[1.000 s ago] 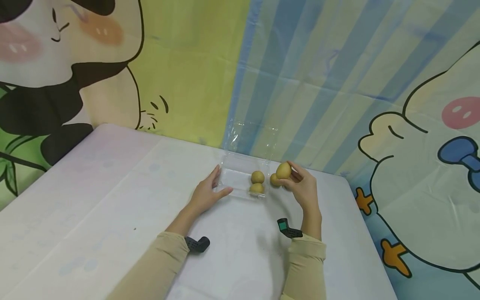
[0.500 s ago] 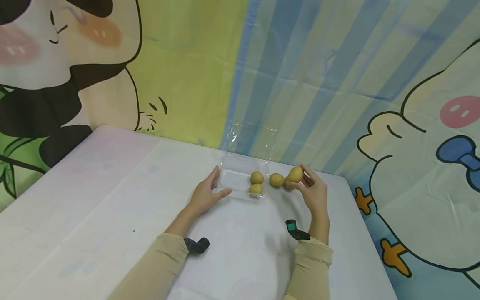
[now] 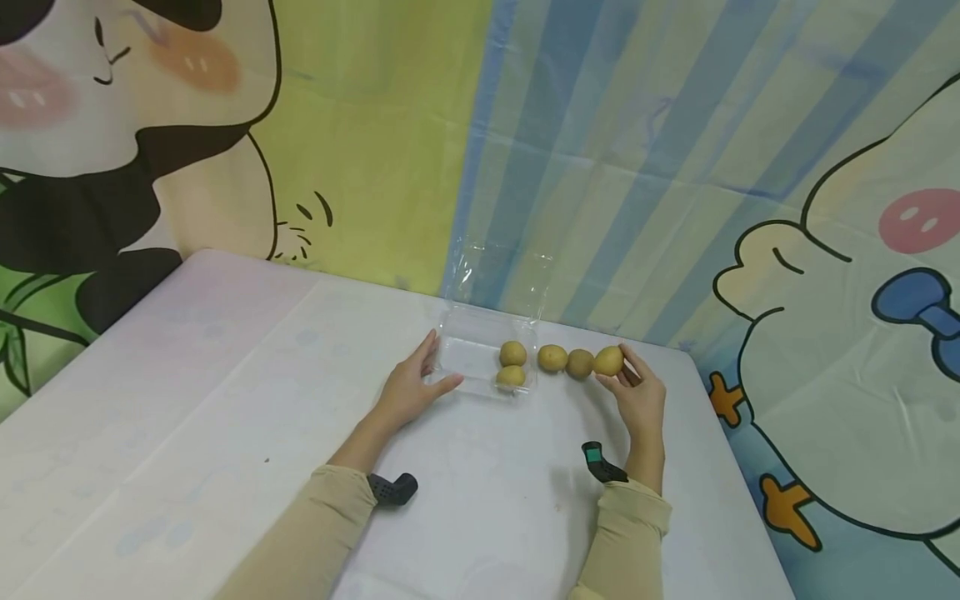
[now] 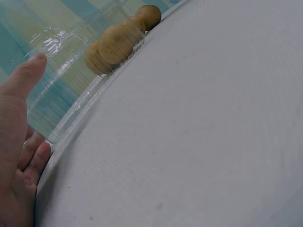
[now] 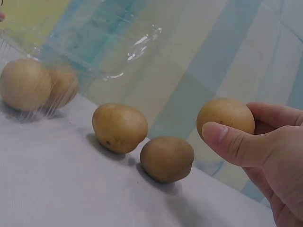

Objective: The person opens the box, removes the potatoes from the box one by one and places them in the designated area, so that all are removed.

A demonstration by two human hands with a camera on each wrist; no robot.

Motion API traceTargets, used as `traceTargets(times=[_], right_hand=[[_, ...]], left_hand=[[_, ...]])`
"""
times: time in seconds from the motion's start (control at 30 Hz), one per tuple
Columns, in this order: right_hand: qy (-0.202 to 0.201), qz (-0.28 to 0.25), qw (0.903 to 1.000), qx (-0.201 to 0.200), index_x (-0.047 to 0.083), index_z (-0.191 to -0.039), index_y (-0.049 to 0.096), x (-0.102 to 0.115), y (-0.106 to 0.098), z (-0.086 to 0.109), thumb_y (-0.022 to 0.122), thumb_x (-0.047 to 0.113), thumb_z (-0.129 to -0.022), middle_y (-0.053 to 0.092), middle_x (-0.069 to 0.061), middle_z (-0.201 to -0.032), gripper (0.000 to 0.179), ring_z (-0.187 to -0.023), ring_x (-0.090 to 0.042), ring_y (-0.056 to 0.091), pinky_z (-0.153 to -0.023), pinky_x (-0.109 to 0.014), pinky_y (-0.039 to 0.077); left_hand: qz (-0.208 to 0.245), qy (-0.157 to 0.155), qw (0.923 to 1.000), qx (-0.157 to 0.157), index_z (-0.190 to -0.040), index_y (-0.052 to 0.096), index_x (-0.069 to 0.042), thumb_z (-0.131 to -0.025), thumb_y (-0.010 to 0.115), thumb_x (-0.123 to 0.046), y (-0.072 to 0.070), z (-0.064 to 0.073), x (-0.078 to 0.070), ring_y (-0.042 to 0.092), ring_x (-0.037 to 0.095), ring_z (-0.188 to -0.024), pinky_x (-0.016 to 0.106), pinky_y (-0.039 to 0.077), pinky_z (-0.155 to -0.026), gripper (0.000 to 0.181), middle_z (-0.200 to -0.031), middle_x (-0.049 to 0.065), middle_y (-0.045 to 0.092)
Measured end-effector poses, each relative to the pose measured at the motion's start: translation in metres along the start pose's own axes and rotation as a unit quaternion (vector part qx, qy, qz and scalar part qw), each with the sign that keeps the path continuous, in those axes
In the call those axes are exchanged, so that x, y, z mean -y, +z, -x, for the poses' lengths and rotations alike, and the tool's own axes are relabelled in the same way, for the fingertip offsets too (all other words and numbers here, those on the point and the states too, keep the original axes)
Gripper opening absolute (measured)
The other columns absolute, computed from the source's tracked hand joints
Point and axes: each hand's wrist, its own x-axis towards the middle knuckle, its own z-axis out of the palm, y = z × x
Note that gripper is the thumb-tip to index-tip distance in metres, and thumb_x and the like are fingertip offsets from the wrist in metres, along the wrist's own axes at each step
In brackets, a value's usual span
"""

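My right hand [image 3: 643, 403] pinches a potato [image 5: 225, 115] between thumb and fingers; in the right wrist view it is above the table surface. Just left of it, two potatoes lie on the table, a browner one [image 3: 580, 364] and a yellower one [image 3: 552, 358]. A clear plastic box [image 3: 467, 358] stands farther left with its lid up. Inside its right end sit two potatoes [image 3: 512, 353], one behind the other. At the box's left end rests my left hand [image 3: 406, 392], its thumb straight along the front and its fingers at the left side.
The white table [image 3: 247, 400] runs to a hanging backdrop with blue stripes [image 3: 637, 167] close behind the box. The raised clear lid [image 3: 498, 275] leans toward that backdrop. At the right, the table edge slopes down past the right arm.
My right hand has carried its potato rightward and lowered it, from beside the box to past the two table potatoes, which have come into full view. The left hand and box stay put.
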Motion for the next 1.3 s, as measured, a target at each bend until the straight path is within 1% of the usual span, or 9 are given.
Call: traceTargets(times=[0.23,0.47,0.6,0.8,1.0,1.1,1.3], right_hand=[[0.018,-0.005,0.9998,-0.011,0.023,-0.139,0.05,-0.013,0.001,-0.003,0.079,0.009,-0.075,0.04,-0.002,-0.15,0.072,-0.131,-0.021,0.048,-0.097,-0.015,0.045],[0.014,-0.001,0.9997,-0.019,0.018,-0.138,0.051,-0.023,0.001,-0.003,0.078,0.005,-0.076,0.044,-0.007,-0.147,0.069,-0.13,-0.024,0.049,-0.096,-0.016,0.045],[0.017,0.009,0.9996,-0.019,0.019,-0.138,0.051,-0.03,0.002,-0.004,0.079,0.007,-0.075,0.044,-0.009,-0.146,0.069,-0.13,-0.024,0.049,-0.097,-0.017,0.045],[0.021,0.024,0.9993,-0.016,0.02,-0.138,0.051,-0.04,0.004,-0.008,0.08,0.011,-0.074,0.044,-0.008,-0.147,0.071,-0.131,-0.023,0.048,-0.098,-0.017,0.044],[0.029,0.035,0.9989,-0.009,0.021,-0.139,0.05,-0.046,0.005,-0.012,0.079,0.01,-0.074,0.041,-0.01,-0.148,0.072,-0.132,-0.024,0.046,-0.098,-0.016,0.044],[0.031,0.037,0.9988,0.001,0.021,-0.14,0.049,-0.046,0.005,-0.012,0.079,0.009,-0.075,0.04,-0.01,-0.149,0.072,-0.133,-0.024,0.045,-0.099,-0.017,0.043],[0.034,0.048,0.9981,0.017,0.021,-0.142,0.046,-0.045,0.005,-0.011,0.077,0.01,-0.077,0.038,-0.009,-0.15,0.072,-0.134,-0.024,0.044,-0.103,-0.023,0.043]], left_hand=[[0.0,0.003,1.0,0.0,-0.154,0.013,-0.023,-0.076,0.065,-0.066,0.0,-0.001,0.002,0.046,0.03,-0.132,0.039,0.039,-0.11,0.103,-0.155,0.004,0.031],[-0.001,0.002,1.0,0.001,-0.154,0.013,-0.023,-0.076,0.065,-0.066,0.001,-0.001,0.003,0.046,0.029,-0.132,0.039,0.039,-0.11,0.103,-0.155,0.004,0.031],[-0.002,0.003,1.0,0.001,-0.154,0.013,-0.022,-0.075,0.064,-0.067,0.001,-0.001,0.002,0.047,0.03,-0.132,0.039,0.039,-0.11,0.104,-0.155,0.005,0.032],[-0.007,-0.001,1.0,0.003,-0.154,0.012,-0.023,-0.076,0.064,-0.066,0.001,-0.002,0.002,0.047,0.029,-0.132,0.038,0.039,-0.11,0.102,-0.155,0.004,0.031],[-0.008,-0.002,1.0,0.002,-0.154,0.012,-0.023,-0.077,0.065,-0.064,0.001,-0.002,0.001,0.047,0.03,-0.131,0.038,0.039,-0.11,0.101,-0.155,0.004,0.031],[-0.009,-0.001,1.0,0.0,-0.154,0.013,-0.023,-0.077,0.064,-0.065,0.0,-0.002,0.001,0.048,0.03,-0.131,0.039,0.039,-0.11,0.102,-0.155,0.004,0.031],[-0.01,-0.002,0.9999,0.002,-0.154,0.013,-0.023,-0.077,0.064,-0.066,0.001,-0.002,0.001,0.048,0.029,-0.131,0.038,0.039,-0.11,0.102,-0.155,0.003,0.031]])
